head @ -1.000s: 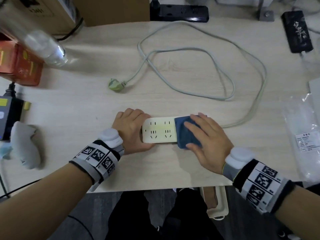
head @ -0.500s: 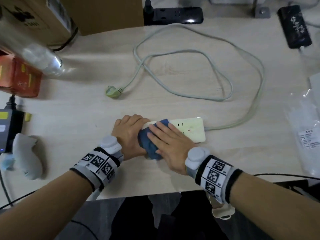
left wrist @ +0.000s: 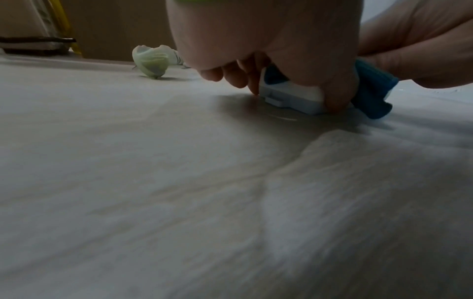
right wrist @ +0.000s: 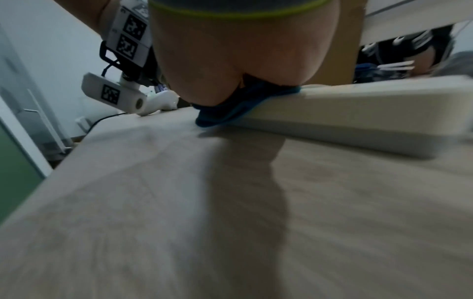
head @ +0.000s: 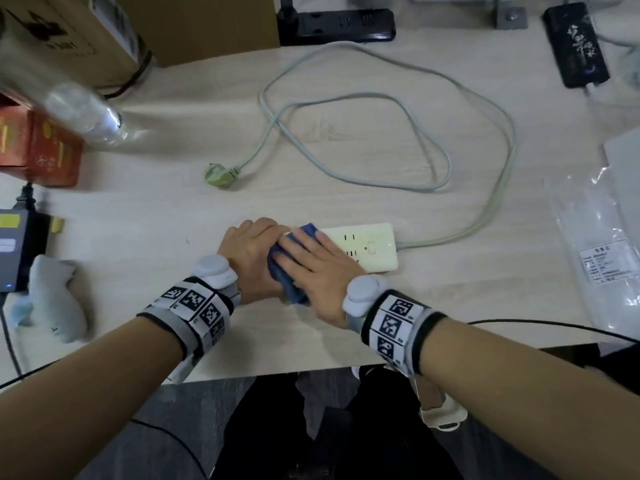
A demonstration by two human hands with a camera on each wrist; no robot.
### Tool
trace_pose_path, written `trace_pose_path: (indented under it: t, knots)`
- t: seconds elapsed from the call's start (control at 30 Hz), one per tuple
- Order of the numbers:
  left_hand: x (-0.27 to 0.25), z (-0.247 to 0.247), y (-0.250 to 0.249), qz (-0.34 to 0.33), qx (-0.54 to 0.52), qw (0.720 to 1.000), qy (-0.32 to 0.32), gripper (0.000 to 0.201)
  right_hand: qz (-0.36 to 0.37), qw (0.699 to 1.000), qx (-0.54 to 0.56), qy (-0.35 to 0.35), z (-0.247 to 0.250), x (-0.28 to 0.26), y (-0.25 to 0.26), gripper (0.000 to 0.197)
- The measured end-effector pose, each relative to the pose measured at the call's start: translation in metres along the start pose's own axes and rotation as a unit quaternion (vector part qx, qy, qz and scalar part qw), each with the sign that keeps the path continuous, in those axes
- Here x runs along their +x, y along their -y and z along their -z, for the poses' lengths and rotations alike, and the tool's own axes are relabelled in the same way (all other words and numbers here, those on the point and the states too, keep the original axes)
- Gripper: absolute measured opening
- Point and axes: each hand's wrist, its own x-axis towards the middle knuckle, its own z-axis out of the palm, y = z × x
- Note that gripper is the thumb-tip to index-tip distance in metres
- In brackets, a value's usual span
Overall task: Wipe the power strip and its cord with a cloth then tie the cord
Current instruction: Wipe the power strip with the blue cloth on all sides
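A cream power strip (head: 367, 247) lies near the table's front edge, its right half showing sockets and a switch. My left hand (head: 251, 254) grips its left end, thumb and fingers curled round the end (left wrist: 294, 95). My right hand (head: 311, 268) lies flat with straight fingers on a blue cloth (head: 287, 278), pressing it onto the strip's left half. The cloth (right wrist: 230, 109) hangs over the strip's front side (right wrist: 358, 113). The grey cord (head: 450, 157) runs from the strip's right end in loose loops to a pale green plug (head: 218, 173), also seen as the plug (left wrist: 151, 60).
A black power strip (head: 336, 24) and cardboard boxes (head: 86, 32) line the back edge. A clear bottle (head: 79, 112) and red box (head: 41, 150) stand at the left, a grey device (head: 55, 299) near the front left. Plastic bags (head: 606, 258) lie at the right, a black adapter (head: 575, 43) at the back right.
My right hand slid the blue cloth from the strip's right half to its left half, uncovering the switch end. The left hand kept its hold on the left end.
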Motion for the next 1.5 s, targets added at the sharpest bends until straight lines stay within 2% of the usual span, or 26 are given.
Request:
trace_pose_path:
  t: [0.1, 0.27, 0.4, 0.5, 0.6, 0.67, 0.77, 0.93, 1.0, 1.13, 1.2, 1.33, 1.4, 1.5]
  knots:
    - [0.002, -0.001, 0.0, -0.008, 0.002, 1.0, -0.017, 0.076, -0.022, 1.0, -0.022, -0.001, 0.003, -0.023, -0.028, 0.055]
    - [0.004, -0.001, 0.006, -0.007, 0.017, 1.0, -0.003, 0.074, -0.063, 0.996, -0.06, -0.019, 0.007, -0.075, -0.082, 0.055]
    - [0.006, -0.004, 0.005, -0.009, 0.004, 1.0, -0.007, 0.073, -0.036, 0.997, -0.054, -0.045, -0.001, -0.058, -0.06, 0.056]
    - [0.003, -0.004, 0.004, -0.014, -0.003, 1.0, -0.005, 0.078, 0.015, 0.998, -0.06, -0.027, -0.004, -0.022, -0.021, 0.061]
    - [0.005, -0.001, 0.004, -0.027, 0.003, 1.0, 0.007, 0.082, 0.03, 0.999, -0.044, 0.009, 0.001, 0.001, 0.003, 0.067]
    - [0.006, 0.0, 0.005, -0.032, 0.009, 0.999, 0.005, 0.081, 0.031, 0.998, -0.046, 0.026, 0.007, -0.004, -0.005, 0.067]
    - [0.009, 0.003, 0.006, -0.026, 0.019, 0.999, 0.019, 0.079, 0.007, 0.999, -0.051, -0.004, 0.007, -0.029, -0.043, 0.055]
    - [0.01, 0.004, 0.01, -0.012, 0.028, 0.998, 0.057, 0.08, 0.008, 0.997, -0.067, -0.029, 0.011, -0.075, -0.093, 0.053]
    - [0.011, 0.005, 0.009, -0.016, 0.023, 0.998, 0.057, 0.079, -0.001, 0.996, -0.078, -0.033, 0.007, -0.076, -0.09, 0.053]
    - [0.008, 0.005, 0.002, -0.025, 0.008, 0.999, 0.04, 0.078, 0.003, 0.997, -0.075, -0.013, -0.006, -0.055, -0.056, 0.072]
    - [0.007, 0.001, 0.003, -0.026, 0.007, 0.999, 0.021, 0.076, 0.027, 0.998, -0.056, -0.023, -0.009, -0.036, -0.036, 0.061]
    - [0.009, 0.004, 0.003, -0.014, 0.026, 0.996, 0.079, 0.079, 0.028, 0.999, -0.028, 0.001, 0.001, -0.004, -0.004, 0.06]
    - [0.008, 0.007, 0.002, -0.005, 0.012, 0.997, 0.07, 0.082, 0.016, 0.999, -0.027, 0.011, 0.007, -0.011, -0.013, 0.057]
    - [0.008, 0.013, -0.002, -0.001, 0.014, 0.998, 0.065, 0.079, -0.026, 0.999, -0.043, -0.002, 0.015, -0.053, -0.056, 0.054]
